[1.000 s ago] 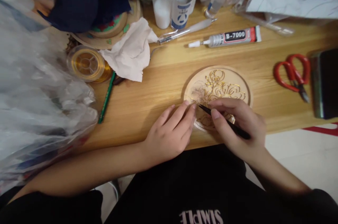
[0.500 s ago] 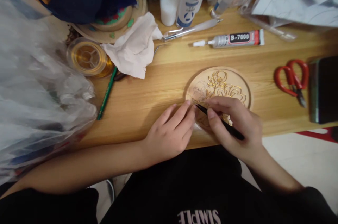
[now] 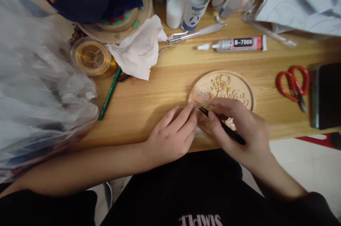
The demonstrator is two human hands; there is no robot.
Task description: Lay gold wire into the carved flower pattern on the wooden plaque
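Observation:
A round wooden board (image 3: 253, 103) with a raised rim lies near the table's front edge. Gold wire (image 3: 222, 81) forms flower outlines on it, and thin drawn lines show at its left. My right hand (image 3: 239, 126) is closed around black tweezers (image 3: 231, 133), whose tips point left, down at the board's left part. Beside those tips, my left hand (image 3: 173, 130) rests its fingertips on the board's left rim, fingers bent slightly; its thumb is hidden. Whether a small piece of wire sits between the tweezer tips or left fingertips is too small to tell.
Behind the board lies a B-7000 glue tube (image 3: 239, 43); red-handled cutters (image 3: 293, 84) and a dark box-like object (image 3: 325, 96) are at right. Leftward are a spool of gold wire (image 3: 92, 57), crumpled tissue (image 3: 140, 48), a green pencil (image 3: 109, 94) and a plastic bag (image 3: 48, 76). Bottles (image 3: 195, 2) stand behind.
The camera view has shifted slightly, so the table items sit a little lower. Both hands stay at the board's left side; the tweezer tips have barely moved.

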